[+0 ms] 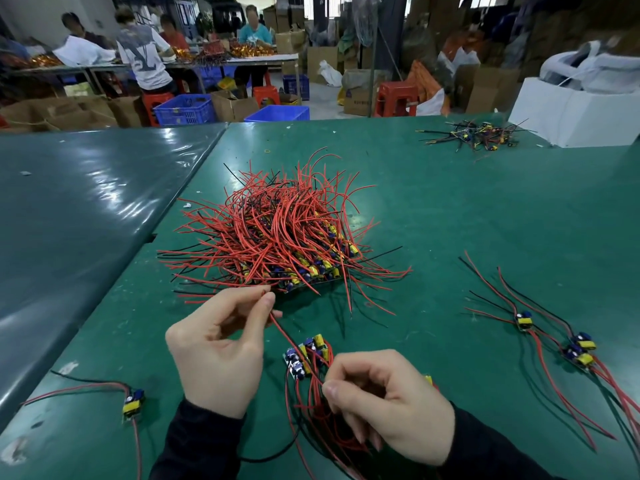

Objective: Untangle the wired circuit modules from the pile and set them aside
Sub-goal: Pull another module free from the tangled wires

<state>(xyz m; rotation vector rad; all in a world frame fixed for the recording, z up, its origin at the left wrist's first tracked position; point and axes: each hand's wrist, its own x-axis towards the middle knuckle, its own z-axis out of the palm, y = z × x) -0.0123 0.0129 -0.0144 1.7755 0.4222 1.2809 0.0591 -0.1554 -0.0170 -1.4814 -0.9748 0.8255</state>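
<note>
Red wire (281, 332): stretched taut between the two hands, running from upper left to lower right.
Left hand (216, 351): fingers curled, thumb and forefinger pinching the upper end of the red wire just below the pile.
Right hand (384, 398): fingers curled, gripping the lower end of the red wire and a bunch of red and black leads beneath it.
Held modules (306, 355): a small cluster with yellow and blue parts, lying on the worktop between the hands, its leads trailing under the right hand.
Pile (277, 237): tangled mound of red and black wires with modules along its near edge, just beyond the left hand.
Set-aside modules (554, 336): three on the right, well apart from the pile; one single module (133, 403) at near left.
Worktop (450, 209): green mat, bare between pile and right-hand group; seam to a glossy sheet (86, 202) on the left.
Far heap (476, 135): small tangle near the back edge, beside a white box (568, 109) holding white wrapped items.
</note>
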